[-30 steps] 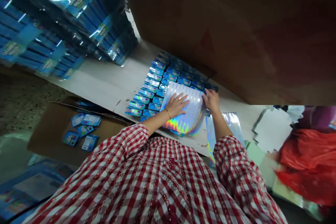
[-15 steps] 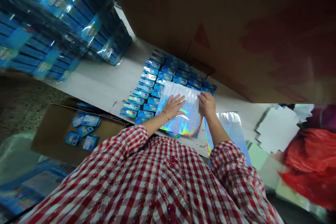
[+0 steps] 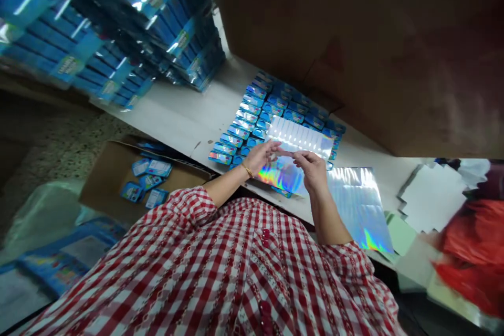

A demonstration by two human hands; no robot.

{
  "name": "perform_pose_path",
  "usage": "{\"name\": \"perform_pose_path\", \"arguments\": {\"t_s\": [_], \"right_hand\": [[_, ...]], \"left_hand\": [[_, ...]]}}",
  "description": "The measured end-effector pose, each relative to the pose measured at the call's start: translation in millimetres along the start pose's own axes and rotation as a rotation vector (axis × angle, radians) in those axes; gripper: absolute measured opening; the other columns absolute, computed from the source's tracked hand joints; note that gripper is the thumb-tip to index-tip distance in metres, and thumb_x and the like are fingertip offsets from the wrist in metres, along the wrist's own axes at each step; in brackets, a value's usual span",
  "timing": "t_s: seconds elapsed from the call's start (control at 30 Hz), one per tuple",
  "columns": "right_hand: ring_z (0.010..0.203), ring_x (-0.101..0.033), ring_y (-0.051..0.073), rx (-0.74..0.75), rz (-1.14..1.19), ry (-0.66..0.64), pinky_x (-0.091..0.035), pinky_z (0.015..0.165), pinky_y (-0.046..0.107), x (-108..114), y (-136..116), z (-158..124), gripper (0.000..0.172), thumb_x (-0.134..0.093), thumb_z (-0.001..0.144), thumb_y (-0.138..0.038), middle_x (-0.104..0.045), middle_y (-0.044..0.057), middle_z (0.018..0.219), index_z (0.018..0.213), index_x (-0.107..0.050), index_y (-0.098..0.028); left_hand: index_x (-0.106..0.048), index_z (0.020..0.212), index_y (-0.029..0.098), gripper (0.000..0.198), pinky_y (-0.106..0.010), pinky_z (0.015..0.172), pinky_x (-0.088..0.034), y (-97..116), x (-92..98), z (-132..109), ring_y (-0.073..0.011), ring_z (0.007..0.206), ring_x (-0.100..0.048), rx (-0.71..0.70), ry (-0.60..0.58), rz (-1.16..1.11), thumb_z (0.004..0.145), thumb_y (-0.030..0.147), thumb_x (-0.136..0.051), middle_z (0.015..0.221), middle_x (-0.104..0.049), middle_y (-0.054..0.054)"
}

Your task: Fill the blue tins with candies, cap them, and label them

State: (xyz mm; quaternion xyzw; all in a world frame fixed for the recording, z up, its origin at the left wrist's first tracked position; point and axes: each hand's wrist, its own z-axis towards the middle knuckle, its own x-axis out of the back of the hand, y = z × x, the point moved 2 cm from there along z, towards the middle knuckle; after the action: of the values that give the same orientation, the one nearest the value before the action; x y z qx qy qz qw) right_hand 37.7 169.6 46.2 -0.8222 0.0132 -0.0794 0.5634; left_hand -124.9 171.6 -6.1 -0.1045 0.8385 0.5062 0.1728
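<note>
Pinching one end of a thin strip, the right hand is opposite the left hand, whose bent fingers meet the other end; whether they grip it I cannot tell. Under both hands, a shiny rainbow sheet lies partly over rows of blue packs on the white tabletop. A second shiny sheet lies beside the right forearm; to the left, an open carton holds loose blue packs. Beyond rise wrapped blue bundles and a large brown box.
</note>
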Motion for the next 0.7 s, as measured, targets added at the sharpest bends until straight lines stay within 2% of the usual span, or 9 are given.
{"name": "perform_pose_path", "arguments": {"t_s": [0.1, 0.2, 0.3, 0.4, 0.53, 0.6, 0.7], "right_hand": [[0.051, -0.051, 0.011, -0.132, 0.075, -0.032, -0.038, 0.049, 0.023, -49, 27, -16, 0.027, -0.074, 0.053, -0.040, -0.060, -0.001, 0.055, 0.065, -0.066, -0.017], [0.050, -0.049, 0.010, -0.219, 0.109, -0.038, -0.037, 0.048, 0.023, -103, 52, -37, 0.029, -0.074, 0.052, -0.041, -0.059, -0.002, 0.054, 0.066, -0.067, -0.016], [0.054, -0.050, 0.011, -0.184, 0.119, -0.028, -0.041, 0.053, 0.025, -153, 71, -54, 0.027, -0.071, 0.055, -0.040, -0.061, -0.002, 0.057, 0.067, -0.066, -0.016], [0.060, -0.054, 0.013, -0.087, 0.038, -0.054, -0.046, 0.062, 0.028, -192, 82, -62, 0.024, -0.066, 0.061, -0.039, -0.064, 0.001, 0.065, 0.070, -0.065, -0.017], [0.066, -0.058, 0.015, -0.039, -0.089, -0.064, -0.048, 0.069, 0.031, -217, 87, -66, 0.021, -0.059, 0.068, -0.038, -0.067, 0.004, 0.073, 0.073, -0.062, -0.018], [0.067, -0.058, 0.015, -0.022, -0.114, -0.060, -0.049, 0.070, 0.031, -217, 88, -70, 0.021, -0.059, 0.069, -0.038, -0.067, 0.004, 0.074, 0.074, -0.062, -0.018], [0.067, -0.057, 0.015, -0.005, -0.114, -0.041, -0.048, 0.069, 0.031, -203, 91, -79, 0.023, -0.061, 0.068, -0.040, -0.066, 0.003, 0.072, 0.074, -0.062, -0.018]], "left_hand": [[-0.066, 0.090, 0.014, 0.037, -0.024, 0.063, -0.048, 2, 40.4, -35, -0.0105, 0.066, -0.060, 0.047, 0.204, -0.060, 0.066, 0.040, -0.073, 0.074, -0.065, -0.003], [-0.065, 0.084, 0.013, 0.031, -0.021, 0.057, -0.045, -1, 87.7, -63, -0.0072, 0.058, -0.056, 0.021, 0.356, -0.031, 0.061, 0.030, -0.076, 0.065, -0.062, 0.001], [-0.064, 0.083, 0.013, 0.029, -0.021, 0.056, -0.043, -2, 135.7, -82, -0.0070, 0.056, -0.054, -0.047, 0.492, 0.040, 0.059, 0.025, -0.075, 0.064, -0.061, 0.002], [-0.064, 0.084, 0.013, 0.030, -0.022, 0.060, -0.046, 0, 174.2, -89, -0.0081, 0.059, -0.055, -0.113, 0.562, 0.126, 0.057, 0.022, -0.074, 0.066, -0.062, 0.001], [-0.063, 0.085, 0.013, 0.029, -0.025, 0.066, -0.048, 2, 202.0, -87, -0.0096, 0.062, -0.057, -0.152, 0.564, 0.223, 0.059, 0.019, -0.072, 0.067, -0.062, 0.001], [-0.063, 0.086, 0.013, 0.028, -0.025, 0.067, -0.048, 0, 205.7, -88, -0.0101, 0.064, -0.057, -0.171, 0.544, 0.261, 0.060, 0.018, -0.071, 0.069, -0.062, 0.000], [-0.064, 0.087, 0.014, 0.025, -0.025, 0.068, -0.047, -10, 198.7, -93, -0.0108, 0.066, -0.058, -0.185, 0.488, 0.288, 0.062, 0.018, -0.069, 0.071, -0.063, -0.001]]}}
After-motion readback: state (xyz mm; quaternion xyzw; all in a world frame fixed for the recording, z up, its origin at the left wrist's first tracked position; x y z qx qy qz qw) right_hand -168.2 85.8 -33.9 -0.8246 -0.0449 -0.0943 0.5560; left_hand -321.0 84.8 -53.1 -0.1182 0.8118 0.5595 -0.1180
